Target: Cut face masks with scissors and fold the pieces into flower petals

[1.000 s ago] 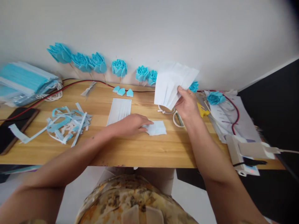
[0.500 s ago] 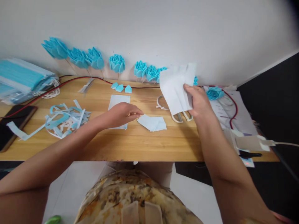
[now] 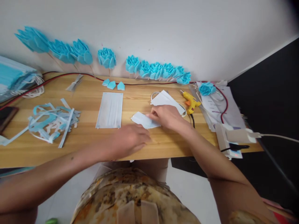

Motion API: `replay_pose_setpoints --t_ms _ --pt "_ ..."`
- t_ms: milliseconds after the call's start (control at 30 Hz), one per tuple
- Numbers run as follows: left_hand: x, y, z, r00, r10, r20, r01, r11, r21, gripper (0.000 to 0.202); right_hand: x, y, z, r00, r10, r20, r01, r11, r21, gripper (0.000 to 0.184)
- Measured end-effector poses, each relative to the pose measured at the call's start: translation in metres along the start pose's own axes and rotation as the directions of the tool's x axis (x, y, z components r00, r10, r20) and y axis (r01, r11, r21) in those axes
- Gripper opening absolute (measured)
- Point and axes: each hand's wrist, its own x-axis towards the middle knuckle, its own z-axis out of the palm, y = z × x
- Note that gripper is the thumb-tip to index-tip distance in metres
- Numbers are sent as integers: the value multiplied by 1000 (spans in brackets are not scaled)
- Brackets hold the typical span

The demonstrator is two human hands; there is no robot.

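My right hand (image 3: 167, 116) is over the pale blue cut pieces (image 3: 142, 119) of pleated mask fabric, its thumb and fingers closed at their right part. Just in front, my left hand (image 3: 132, 140) hovers near the table's front edge, slightly blurred, fingers loosely stretched and nothing visible in them. A flat pleated mask sheet (image 3: 109, 110) lies to the left of the pieces. Behind my right hand, a white sheet (image 3: 167, 99) rests over a white looped item (image 3: 183, 112), which is mostly hidden. Small blue petal shapes (image 3: 112, 85) lie farther back.
Blue fabric flowers (image 3: 155, 71) on sticks lean along the wall. A yellow glue gun (image 3: 191, 102) and a power strip (image 3: 221, 133) are to the right. Left are tangled offcuts (image 3: 52, 121), a phone (image 3: 7, 116) and stacked masks (image 3: 14, 77). A red-black cable (image 3: 79, 74) runs behind.
My right hand has let go of the white sheet, which now lies on the table, and has come down to the cut pieces. My left hand has moved nearer the front edge.
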Motion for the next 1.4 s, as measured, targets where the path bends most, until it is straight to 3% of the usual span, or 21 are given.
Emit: replay_pose_setpoints --t_ms 100,233,300,367,433,533,667,800,867,967,1033,1100,1167,1267,1333,1400 --pt "4 12 26 996 37 77 -49 986 159 28 5 -1 7 996 -48 77 46 998 32 28" --pt "11 15 50 988 -111 103 79 957 280 30 7 4 11 988 -123 94 98 968 230 15" --pt "13 14 56 985 -138 99 101 944 314 33 6 10 6 985 -171 1 153 884 442 17" --pt "14 13 60 985 -138 106 94 935 341 35 4 18 -5 974 -182 -137 228 745 627 23" --pt "13 13 61 983 -140 114 91 930 357 36 0 28 -19 958 -166 -233 284 646 709 25" --pt "12 14 61 984 -139 115 89 926 367 36 -4 42 -33 961 -203 -190 276 604 748 24" --pt "11 15 60 985 -135 106 87 924 373 37 0 49 -18 944 -329 15 247 739 627 24" --pt "10 15 62 986 -128 102 81 922 379 40 8 39 4 967 -255 25 241 936 255 13" --pt "9 14 64 986 -130 105 81 922 379 40 10 32 8 968 -251 -2 251 964 88 10" --pt "7 13 61 989 -115 88 78 935 345 38 12 26 5 966 -256 40 257 966 -29 12" --pt "5 11 54 996 -69 52 55 968 246 30 12 25 4 963 -259 79 264 962 -63 10" --pt "4 8 42 997 -45 -58 49 996 80 21 12 26 3 949 -301 92 308 949 -72 7" --pt "2 3 27 959 -143 -247 126 989 -82 20 11 28 3 934 -352 62 355 933 -51 7" --pt "3 -12 7 823 -379 -424 275 918 -287 21 8 26 1 939 -341 -36 343 936 84 5" --pt "6 -24 -2 763 -465 -449 308 872 -379 45 6 20 -2 946 -301 -124 323 914 245 5" --pt "9 -34 -7 763 -501 -408 299 833 -465 70 6 12 -4 930 -278 -240 354 852 386 4"
